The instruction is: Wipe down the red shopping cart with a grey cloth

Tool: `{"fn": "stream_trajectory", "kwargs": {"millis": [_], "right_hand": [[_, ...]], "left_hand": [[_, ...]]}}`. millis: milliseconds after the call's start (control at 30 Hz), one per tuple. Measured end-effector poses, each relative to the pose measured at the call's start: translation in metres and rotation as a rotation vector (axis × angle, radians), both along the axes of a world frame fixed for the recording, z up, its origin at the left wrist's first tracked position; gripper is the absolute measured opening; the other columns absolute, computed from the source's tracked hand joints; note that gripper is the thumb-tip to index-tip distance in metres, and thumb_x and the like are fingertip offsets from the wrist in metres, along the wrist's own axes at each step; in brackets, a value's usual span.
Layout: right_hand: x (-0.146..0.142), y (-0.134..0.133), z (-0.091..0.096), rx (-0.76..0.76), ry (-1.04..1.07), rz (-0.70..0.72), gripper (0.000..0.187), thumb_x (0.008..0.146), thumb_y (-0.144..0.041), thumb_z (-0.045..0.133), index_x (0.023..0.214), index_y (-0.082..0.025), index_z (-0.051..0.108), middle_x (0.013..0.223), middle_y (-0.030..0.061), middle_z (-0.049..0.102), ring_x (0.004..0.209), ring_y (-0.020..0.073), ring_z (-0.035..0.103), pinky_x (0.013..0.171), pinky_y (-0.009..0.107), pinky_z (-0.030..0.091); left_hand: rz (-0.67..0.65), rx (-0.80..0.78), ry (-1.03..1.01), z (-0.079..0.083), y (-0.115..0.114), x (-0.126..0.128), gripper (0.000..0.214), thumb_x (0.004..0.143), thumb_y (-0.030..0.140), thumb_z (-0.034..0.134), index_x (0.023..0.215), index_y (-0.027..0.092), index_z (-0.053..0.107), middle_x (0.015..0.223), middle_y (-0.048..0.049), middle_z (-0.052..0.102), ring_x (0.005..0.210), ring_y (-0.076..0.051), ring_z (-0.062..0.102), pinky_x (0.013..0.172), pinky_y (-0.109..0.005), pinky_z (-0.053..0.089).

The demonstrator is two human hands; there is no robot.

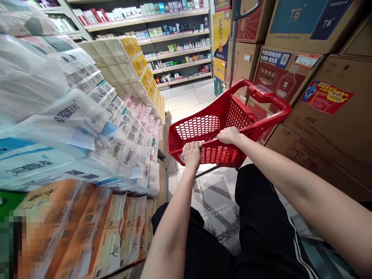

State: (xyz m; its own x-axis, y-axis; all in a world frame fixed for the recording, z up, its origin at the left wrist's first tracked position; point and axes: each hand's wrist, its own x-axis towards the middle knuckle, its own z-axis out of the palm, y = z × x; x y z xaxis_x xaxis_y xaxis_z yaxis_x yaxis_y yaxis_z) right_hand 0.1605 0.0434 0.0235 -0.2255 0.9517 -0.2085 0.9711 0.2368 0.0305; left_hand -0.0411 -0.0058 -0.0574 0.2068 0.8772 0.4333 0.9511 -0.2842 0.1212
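Observation:
A red plastic shopping cart (pixel 200 126) stands in the aisle just ahead of my legs, turned sideways with its handlebar (pixel 271 99) to the right. My left hand (pixel 192 154) is wrapped over the near rim of its basket, toward the left end. Further right along that same rim, my right hand (pixel 229 135) grips with the fingers curled inward. The part of the basket I can see holds no goods. The cart's lower frame and wheels are mostly hidden.
Stacked plastic-wrapped tissue packs (pixel 87 112) line the left, with orange packs (pixel 64 217) below. Cardboard cartons (pixel 319 128) rise close on the right. A grey metal pole (pixel 233 46) stands behind the cart. Shelves of small boxed goods (pixel 174 37) cross the far end of the tiled floor (pixel 186 97).

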Motion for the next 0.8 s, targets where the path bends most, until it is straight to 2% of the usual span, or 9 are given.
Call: {"fn": "stream_trajectory", "kwargs": {"millis": [100,200,300,467,567,667,800], "right_hand": [[-0.011,0.002,-0.005,0.028,0.008,0.023,0.045,0.089,-0.033,0.029,0.105,-0.014,0.067,0.11,0.0156,0.066,0.101,0.028,0.061,0.082,0.039,0.045],[-0.015,0.001,-0.01,0.058,0.038,0.055,0.048,0.09,-0.036,0.027,0.099,-0.015,0.069,0.105,0.0149,0.068,0.097,0.0269,0.063,0.08,0.037,0.045],[-0.013,-0.003,-0.012,0.114,0.045,0.068,0.053,0.091,-0.039,0.023,0.096,-0.015,0.07,0.101,0.0149,0.069,0.096,0.0267,0.063,0.081,0.037,0.045],[-0.01,-0.005,-0.01,0.114,0.035,0.061,0.053,0.092,-0.039,0.024,0.095,-0.015,0.071,0.1,0.0135,0.069,0.094,0.0255,0.064,0.079,0.034,0.045],[-0.012,-0.006,-0.01,0.105,0.03,0.049,0.052,0.091,-0.038,0.024,0.096,-0.015,0.071,0.101,0.014,0.069,0.094,0.0256,0.064,0.078,0.034,0.045],[-0.013,-0.005,-0.011,0.102,0.032,0.058,0.049,0.091,-0.036,0.026,0.095,-0.016,0.071,0.101,0.0144,0.069,0.093,0.0262,0.064,0.077,0.035,0.045],[-0.013,-0.004,-0.013,0.117,0.04,0.058,0.047,0.09,-0.034,0.028,0.093,-0.017,0.072,0.1,0.0144,0.069,0.093,0.0265,0.064,0.077,0.036,0.045]], "left_hand": [[-0.011,0.038,-0.023,0.0,-0.001,0.021,0.034,0.09,0.019,0.032,0.12,0.019,0.05,0.116,-0.0123,0.054,0.111,-0.026,0.043,0.105,-0.044,0.026],[-0.072,0.04,-0.02,-0.002,-0.003,0.019,0.037,0.091,0.018,0.031,0.124,0.02,0.047,0.119,-0.011,0.054,0.115,-0.025,0.043,0.106,-0.042,0.025],[-0.094,0.03,-0.016,-0.005,-0.004,-0.002,0.04,0.09,0.016,0.032,0.128,0.021,0.043,0.124,-0.0104,0.051,0.118,-0.024,0.041,0.106,-0.04,0.026],[0.065,0.045,-0.038,-0.012,-0.008,-0.058,0.037,0.089,0.018,0.036,0.124,0.019,0.047,0.12,-0.012,0.053,0.117,-0.025,0.042,0.105,-0.041,0.029],[0.128,0.052,-0.06,-0.015,-0.011,-0.079,0.032,0.089,0.019,0.036,0.118,0.019,0.05,0.116,-0.0119,0.054,0.115,-0.025,0.043,0.103,-0.041,0.031],[0.193,0.06,-0.074,-0.014,-0.011,-0.075,0.029,0.089,0.018,0.034,0.111,0.017,0.053,0.112,-0.0135,0.055,0.113,-0.026,0.044,0.103,-0.043,0.031],[0.191,0.043,-0.081,-0.009,-0.007,-0.045,0.031,0.089,0.016,0.032,0.111,0.016,0.053,0.112,-0.0146,0.056,0.112,-0.026,0.045,0.105,-0.048,0.027]]}}
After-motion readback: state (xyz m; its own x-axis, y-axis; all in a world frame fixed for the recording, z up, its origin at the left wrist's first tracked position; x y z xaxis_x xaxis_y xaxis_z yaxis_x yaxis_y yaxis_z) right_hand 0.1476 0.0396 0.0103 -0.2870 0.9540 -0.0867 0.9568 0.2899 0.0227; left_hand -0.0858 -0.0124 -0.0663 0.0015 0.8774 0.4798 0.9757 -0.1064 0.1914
